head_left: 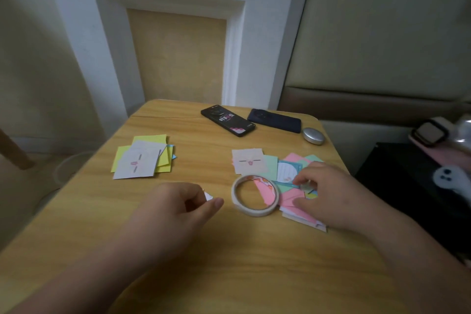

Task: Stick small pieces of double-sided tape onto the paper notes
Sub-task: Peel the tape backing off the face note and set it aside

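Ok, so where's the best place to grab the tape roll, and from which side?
Probably its near-left rim, from above. The tape roll lies flat on the table with its hole open upward, so one finger can drop inside and the thumb outside. Its right edge overlaps the pink notes, where the right hand rests; the left side sits on bare wood.

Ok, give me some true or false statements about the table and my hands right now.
The tape roll lies flat between the two hands. True.
The left hand pinches a small white piece. True.
Three phones lie at the table's far edge. False: two, a black phone and a dark blue phone.
The right hand rests on the yellow stack. False: it rests on the pink and green pile.
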`<action>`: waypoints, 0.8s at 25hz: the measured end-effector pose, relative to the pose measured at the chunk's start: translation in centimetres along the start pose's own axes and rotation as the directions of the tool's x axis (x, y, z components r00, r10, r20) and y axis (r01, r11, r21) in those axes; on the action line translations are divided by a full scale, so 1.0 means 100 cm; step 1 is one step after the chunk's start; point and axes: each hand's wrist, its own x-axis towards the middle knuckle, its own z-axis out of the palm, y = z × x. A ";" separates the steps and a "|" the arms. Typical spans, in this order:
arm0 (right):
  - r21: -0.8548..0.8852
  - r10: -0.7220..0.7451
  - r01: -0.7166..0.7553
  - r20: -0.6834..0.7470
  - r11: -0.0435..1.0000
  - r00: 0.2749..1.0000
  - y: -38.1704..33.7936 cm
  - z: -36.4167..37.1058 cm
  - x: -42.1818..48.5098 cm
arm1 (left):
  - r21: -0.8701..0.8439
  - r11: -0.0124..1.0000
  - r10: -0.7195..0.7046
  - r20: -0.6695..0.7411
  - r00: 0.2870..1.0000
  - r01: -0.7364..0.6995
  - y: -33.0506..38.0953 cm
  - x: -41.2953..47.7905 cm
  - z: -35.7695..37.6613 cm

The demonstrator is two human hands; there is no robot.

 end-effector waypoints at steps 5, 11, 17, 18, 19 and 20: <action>0.149 -0.286 0.279 0.027 0.949 0.958 -0.020 0.009 -0.008 | -0.022 0.999 -0.026 -0.057 0.998 0.025 -0.001 -0.002 -0.009; 0.073 -0.364 0.368 -0.063 0.927 0.929 -0.051 0.035 -0.006 | -0.054 0.995 -0.088 -0.012 0.996 0.087 -0.002 -0.005 -0.004; 0.661 -0.212 0.208 -0.076 0.721 0.974 -0.082 0.011 -0.041 | -0.638 0.768 -0.057 0.027 0.998 0.061 0.011 -0.016 -0.002; 0.716 -0.236 0.205 -0.057 0.667 0.970 -0.087 0.007 -0.047 | -0.675 0.737 -0.025 0.022 0.999 0.033 0.013 -0.018 -0.002; 0.770 -0.249 0.190 -0.041 0.610 0.968 -0.091 0.004 -0.052 | -0.706 0.708 0.001 0.016 1.000 0.010 0.016 -0.021 -0.002; 0.809 -0.254 0.165 -0.020 0.564 0.967 -0.095 0.002 -0.057 | -0.738 0.675 0.025 0.015 1.000 -0.006 0.017 -0.022 -0.003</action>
